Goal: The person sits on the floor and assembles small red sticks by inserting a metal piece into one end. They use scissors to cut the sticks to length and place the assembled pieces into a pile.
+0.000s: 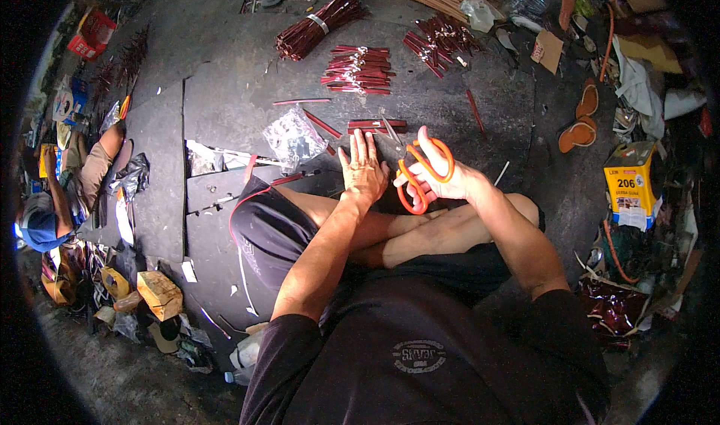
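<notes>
"How far along is the work?"
"Partway, I'd judge: a sorted stack (358, 70) lies at twelve o'clock, while the dark-red strips (377, 127), nearer on that line, look unfinished. The left hand (364, 173) lies flat against them, its grip clasping nothing; the right hand (454, 183) grips scissors (408, 153) by their loops."
"The place?"
"Black floor (247, 87) (scuffed, scrap-strewn), yellow tin (630, 181) at three, another person (45, 226) at nine."
</notes>
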